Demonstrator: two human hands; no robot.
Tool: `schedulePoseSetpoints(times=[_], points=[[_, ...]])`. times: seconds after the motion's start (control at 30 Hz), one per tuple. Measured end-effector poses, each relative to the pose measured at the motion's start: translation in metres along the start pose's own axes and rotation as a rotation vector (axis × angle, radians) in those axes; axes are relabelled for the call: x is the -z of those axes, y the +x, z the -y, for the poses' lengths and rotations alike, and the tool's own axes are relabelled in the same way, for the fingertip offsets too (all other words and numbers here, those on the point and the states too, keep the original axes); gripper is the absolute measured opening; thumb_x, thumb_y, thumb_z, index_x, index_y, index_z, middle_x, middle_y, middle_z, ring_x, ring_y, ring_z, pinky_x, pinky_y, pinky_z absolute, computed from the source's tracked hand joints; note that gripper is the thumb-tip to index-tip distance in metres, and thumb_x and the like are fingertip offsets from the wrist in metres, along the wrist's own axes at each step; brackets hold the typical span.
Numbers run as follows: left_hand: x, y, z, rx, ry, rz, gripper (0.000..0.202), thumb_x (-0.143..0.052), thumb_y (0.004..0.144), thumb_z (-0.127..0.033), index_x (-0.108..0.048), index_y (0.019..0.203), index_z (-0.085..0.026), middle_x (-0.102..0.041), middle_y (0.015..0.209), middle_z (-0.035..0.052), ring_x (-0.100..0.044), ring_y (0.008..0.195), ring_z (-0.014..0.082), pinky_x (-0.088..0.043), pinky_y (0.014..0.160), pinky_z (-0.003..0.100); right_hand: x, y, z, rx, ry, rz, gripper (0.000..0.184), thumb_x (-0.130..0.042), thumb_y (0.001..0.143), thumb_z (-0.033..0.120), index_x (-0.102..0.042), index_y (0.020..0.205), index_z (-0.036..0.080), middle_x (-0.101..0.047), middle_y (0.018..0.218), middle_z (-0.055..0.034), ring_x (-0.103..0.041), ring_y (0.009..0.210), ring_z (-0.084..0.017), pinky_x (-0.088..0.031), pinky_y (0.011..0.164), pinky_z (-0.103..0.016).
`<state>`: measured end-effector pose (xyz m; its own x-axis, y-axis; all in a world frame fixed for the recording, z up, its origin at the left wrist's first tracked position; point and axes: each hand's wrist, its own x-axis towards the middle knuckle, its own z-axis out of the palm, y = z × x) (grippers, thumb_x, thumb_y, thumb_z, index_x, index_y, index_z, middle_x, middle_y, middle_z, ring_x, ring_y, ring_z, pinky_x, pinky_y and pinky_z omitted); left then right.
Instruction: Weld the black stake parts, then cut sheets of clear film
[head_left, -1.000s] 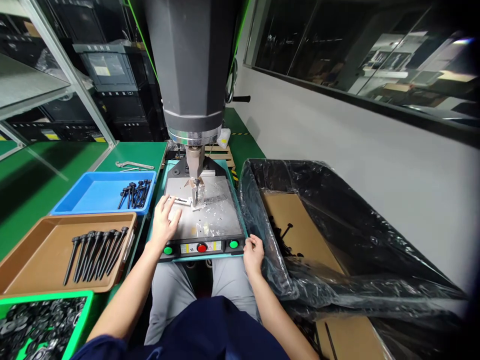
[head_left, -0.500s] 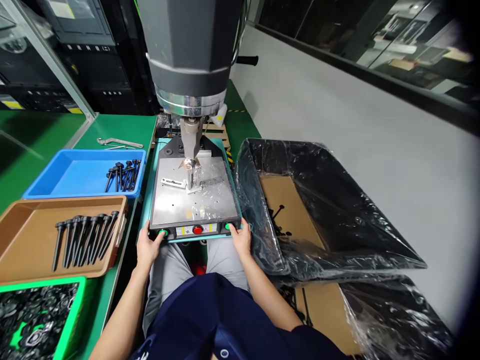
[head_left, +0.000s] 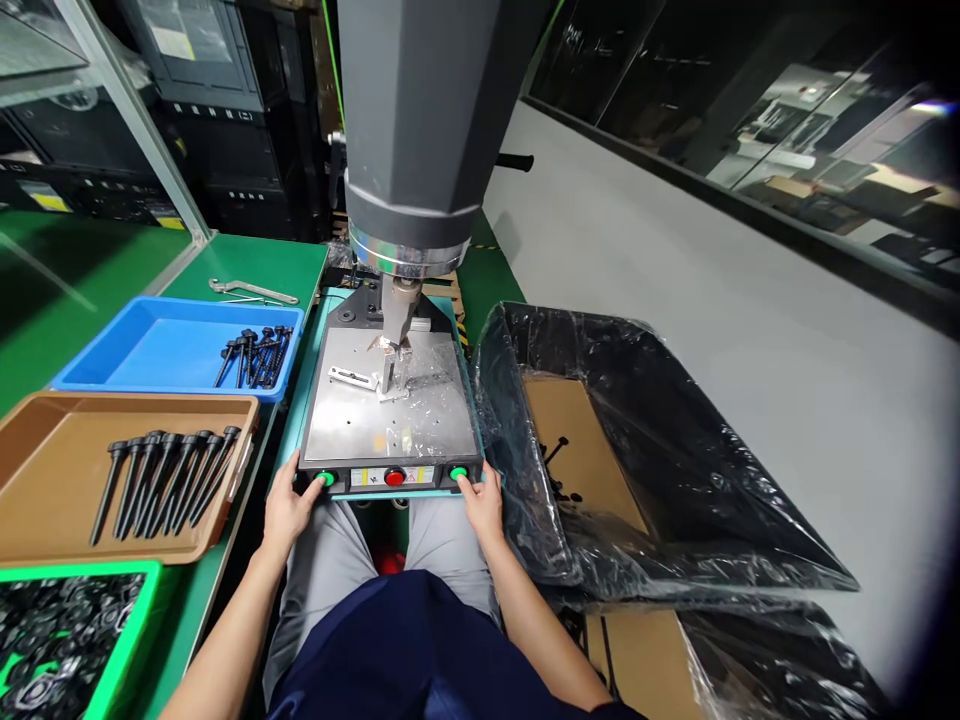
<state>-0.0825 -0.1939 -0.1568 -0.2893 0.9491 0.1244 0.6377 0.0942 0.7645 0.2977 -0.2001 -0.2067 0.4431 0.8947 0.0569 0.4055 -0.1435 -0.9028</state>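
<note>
Green buttons (head_left: 458, 473) — against the thumbs (head_left: 309, 494) of left hand (head_left: 286, 510) and right hand (head_left: 484, 507)

1 head-worn camera looks forward and down, near the machine (head_left: 416, 130).

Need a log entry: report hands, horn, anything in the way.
Left hand on left green button. Right hand on right green button. Horn tip at fixture, contact unclear. Neither hand in its way.

The work plate (head_left: 360, 425) is smooth, shiny metal, the grey housing (head_left: 420, 120) matt, its metal collar (head_left: 409, 261) polished. The blue tray (head_left: 172, 340) and brown tray (head_left: 56, 470) look smooth plastic; the black liner (head_left: 720, 480) is glossy, crinkled film.
</note>
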Motion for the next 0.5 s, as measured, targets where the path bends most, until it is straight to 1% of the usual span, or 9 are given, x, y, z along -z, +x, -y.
schedulePoseSetpoints(times=[0.07, 0.17, 0.3, 0.33, 0.4, 0.47, 0.5], points=[[0.001, -0.001, -0.001, 0.004, 0.005, 0.013, 0.077, -0.064, 0.081, -0.058, -0.050, 0.147, -0.021, -0.058, 0.140, 0.0152, -0.058, 0.126, 0.0333, -0.047, 0.106, 0.048, 0.000, -0.001, -0.002, 0.003, 0.024, 0.018, 0.081, -0.060, 0.082, 0.066, -0.048, 0.142, 0.014, -0.052, 0.130, -0.0188, -0.060, 0.065, -0.015, -0.055, 0.076, -0.039], [0.001, -0.002, -0.002, 0.044, 0.007, 0.017, 0.079, -0.064, 0.080, -0.061, -0.050, 0.147, -0.021, -0.056, 0.143, 0.0156, -0.060, 0.123, 0.0337, -0.051, 0.100, 0.048, 0.000, -0.002, -0.003, 0.001, 0.036, 0.016, 0.080, -0.060, 0.081, 0.065, -0.048, 0.142, 0.014, -0.051, 0.132, -0.0197, -0.061, 0.065, -0.015, -0.056, 0.078, -0.040], [0.001, -0.003, -0.004, 0.061, -0.006, 0.003, 0.073, -0.061, 0.083, -0.059, -0.054, 0.143, -0.020, -0.058, 0.140, 0.0158, -0.060, 0.125, 0.0326, -0.049, 0.104, 0.047, 0.001, -0.002, -0.003, 0.000, 0.050, 0.017, 0.078, -0.060, 0.082, 0.064, -0.049, 0.141, 0.014, -0.050, 0.134, -0.0206, -0.061, 0.065, -0.015, -0.056, 0.080, -0.042], [0.001, -0.005, -0.006, 0.045, 0.001, -0.018, 0.071, -0.060, 0.083, -0.058, -0.055, 0.141, -0.019, -0.059, 0.139, 0.0164, -0.059, 0.126, 0.0326, -0.048, 0.106, 0.047, 0.001, -0.002, -0.003, 0.002, 0.051, 0.018, 0.078, -0.060, 0.082, 0.063, -0.049, 0.141, 0.014, -0.050, 0.135, -0.0208, -0.061, 0.065, -0.015, -0.056, 0.080, -0.042], [0.002, -0.008, -0.017, -0.035, 0.042, -0.099, 0.067, -0.058, 0.085, -0.055, -0.056, 0.139, -0.016, -0.058, 0.139, 0.0182, -0.055, 0.130, 0.0335, -0.044, 0.110, 0.049, 0.001, -0.003, -0.002, 0.004, 0.051, 0.020, 0.077, -0.060, 0.082, 0.062, -0.049, 0.141, 0.014, -0.049, 0.135, -0.0210, -0.061, 0.066, -0.015, -0.056, 0.081, -0.042], [0.004, -0.012, -0.035, -0.156, 0.081, -0.191, 0.062, -0.057, 0.088, -0.050, -0.055, 0.139, -0.014, -0.055, 0.142, 0.0195, -0.048, 0.137, 0.0339, -0.037, 0.116, 0.051, 0.002, -0.003, -0.002, 0.003, 0.050, 0.022, 0.077, -0.060, 0.082, 0.062, -0.049, 0.141, 0.014, -0.050, 0.135, -0.0209, -0.062, 0.067, -0.015, -0.056, 0.081, -0.042], [0.004, -0.012, -0.046, -0.206, 0.082, -0.210, 0.059, -0.057, 0.089, -0.047, -0.055, 0.139, -0.014, -0.054, 0.143, 0.0192, -0.046, 0.139, 0.0333, -0.035, 0.117, 0.051, 0.002, -0.004, -0.002, 0.004, 0.050, 0.023, 0.077, -0.060, 0.082, 0.062, -0.049, 0.141, 0.014, -0.050, 0.135, -0.0207, -0.062, 0.068, -0.015, -0.056, 0.081, -0.041]])
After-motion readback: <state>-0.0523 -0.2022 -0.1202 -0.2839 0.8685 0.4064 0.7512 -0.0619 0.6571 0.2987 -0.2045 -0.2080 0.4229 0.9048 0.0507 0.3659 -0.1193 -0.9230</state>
